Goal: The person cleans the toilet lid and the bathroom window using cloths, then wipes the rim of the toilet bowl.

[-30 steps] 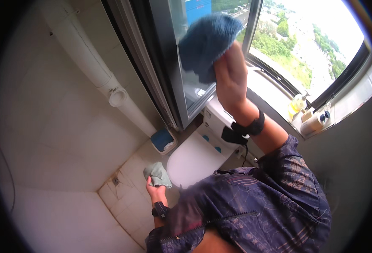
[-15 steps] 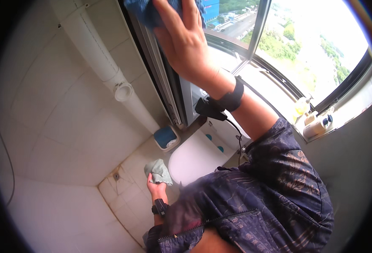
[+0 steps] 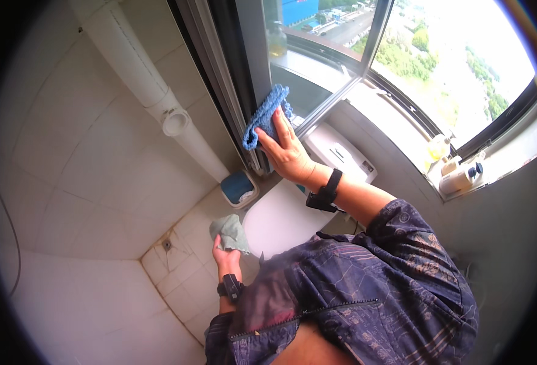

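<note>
My right hand (image 3: pixel 289 153) presses a folded blue cloth (image 3: pixel 267 117) against the grey frame (image 3: pixel 254 61) of an open window panel. Its fingers are bent over the cloth, near the panel's lower corner beside the glass (image 3: pixel 308 79). Lower down, my left hand (image 3: pixel 226 258) grips a pale grey-green cloth (image 3: pixel 229 233), which hangs bunched over the fingers and hides part of them. This second cloth is held in the air above the tiled floor, next to the toilet.
A white toilet (image 3: pixel 278 222) stands below the window panel. Beside it sits a small bin (image 3: pixel 241 201) with a blue lining. A white drainpipe (image 3: pixel 149 91) runs along the left wall. Several pump bottles (image 3: pixel 460 179) line the sill (image 3: pixel 396 137) at right.
My right hand has come down along the window panel with the blue cloth, from the top of the view to the panel's lower part. My left hand has stayed nearly in place.
</note>
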Demonstrator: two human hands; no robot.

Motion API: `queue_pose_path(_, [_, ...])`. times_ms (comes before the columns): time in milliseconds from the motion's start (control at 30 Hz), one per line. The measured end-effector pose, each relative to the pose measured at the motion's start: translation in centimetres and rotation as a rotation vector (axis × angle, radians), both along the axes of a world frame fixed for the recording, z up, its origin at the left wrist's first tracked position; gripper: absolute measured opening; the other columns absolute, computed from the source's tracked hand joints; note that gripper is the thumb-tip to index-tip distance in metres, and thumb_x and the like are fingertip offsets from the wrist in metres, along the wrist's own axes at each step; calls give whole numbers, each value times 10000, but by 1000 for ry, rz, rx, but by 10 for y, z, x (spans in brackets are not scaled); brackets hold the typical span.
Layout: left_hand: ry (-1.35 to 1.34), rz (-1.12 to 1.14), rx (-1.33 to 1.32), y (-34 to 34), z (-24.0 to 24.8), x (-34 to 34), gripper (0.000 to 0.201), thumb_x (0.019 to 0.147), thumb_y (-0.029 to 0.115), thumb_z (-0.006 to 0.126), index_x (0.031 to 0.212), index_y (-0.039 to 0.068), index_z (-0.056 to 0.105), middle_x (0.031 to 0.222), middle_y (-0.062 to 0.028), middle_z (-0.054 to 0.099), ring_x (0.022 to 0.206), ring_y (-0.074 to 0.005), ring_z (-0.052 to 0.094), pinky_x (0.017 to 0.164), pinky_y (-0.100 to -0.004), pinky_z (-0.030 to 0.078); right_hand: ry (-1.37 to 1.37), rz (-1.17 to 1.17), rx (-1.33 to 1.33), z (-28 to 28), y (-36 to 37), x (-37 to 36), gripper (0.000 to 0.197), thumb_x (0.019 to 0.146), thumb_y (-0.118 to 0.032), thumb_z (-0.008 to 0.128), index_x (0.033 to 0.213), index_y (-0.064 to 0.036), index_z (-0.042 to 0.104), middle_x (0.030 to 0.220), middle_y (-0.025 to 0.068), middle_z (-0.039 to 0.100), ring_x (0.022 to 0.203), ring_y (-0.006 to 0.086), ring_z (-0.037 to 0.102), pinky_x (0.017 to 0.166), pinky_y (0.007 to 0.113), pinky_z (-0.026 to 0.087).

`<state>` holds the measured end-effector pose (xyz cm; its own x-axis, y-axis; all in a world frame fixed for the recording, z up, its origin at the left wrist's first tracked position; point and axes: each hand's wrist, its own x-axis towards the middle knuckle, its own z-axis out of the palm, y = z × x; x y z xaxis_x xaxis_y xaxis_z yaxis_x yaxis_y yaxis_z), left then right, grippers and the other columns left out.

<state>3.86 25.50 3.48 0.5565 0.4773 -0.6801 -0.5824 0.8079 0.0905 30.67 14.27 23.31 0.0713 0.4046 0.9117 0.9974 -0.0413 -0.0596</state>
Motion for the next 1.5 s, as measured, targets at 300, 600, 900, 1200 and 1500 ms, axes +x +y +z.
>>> queue_pose_path(300, [49, 20, 77, 2, -8, -3, 439, 902, 249, 419, 1273, 16, 450, 1316, -148, 469, 1221, -335, 432, 1050, -478, 300, 13, 18, -296, -67, -34, 1, 568, 677, 70, 569, 1225, -72, 520, 1316, 284, 343, 1260, 422, 345, 1048, 440, 334])
queue_pose_path(600, [50, 21, 105, 7, -22, -3, 409, 899, 256, 461, 1237, 27, 488, 1275, -134, 503, 1192, -319, 460, 1041, -465, 316, 154, 127, -635, -107, -69, 10, 538, 756, -3, 500, 1286, -89, 471, 1374, 173, 363, 1269, 318, 372, 1033, 386, 349])
queue_pose_path(900, [6, 50, 61, 5, -24, -8, 387, 895, 262, 448, 1211, 46, 509, 1226, -112, 533, 1155, -303, 482, 1019, -466, 326, 1354, 567, 332, 17, -94, 28, 522, 843, 51, 363, 1348, -74, 400, 1341, 85, 411, 1225, 179, 387, 1024, 296, 301])
queue_pose_path(1200, [57, -10, 153, 12, -44, -6, 409, 875, 269, 467, 1220, 52, 504, 1223, -111, 534, 1157, -303, 481, 1019, -457, 331, 337, 257, 316, 170, -27, 72, 527, 874, -106, 528, 1366, -60, 345, 1455, 193, 214, 1347, 317, 218, 1078, 379, 213])
queue_pose_path(1500, [135, -35, 219, 16, -60, -21, 408, 854, 299, 487, 1185, 68, 545, 1229, -98, 545, 1139, -308, 501, 1019, -442, 333, 41, -184, 286, 208, 1, 98, 575, 874, -388, 507, 1384, -174, 350, 1473, 208, 153, 1356, 413, 124, 1070, 544, 83])
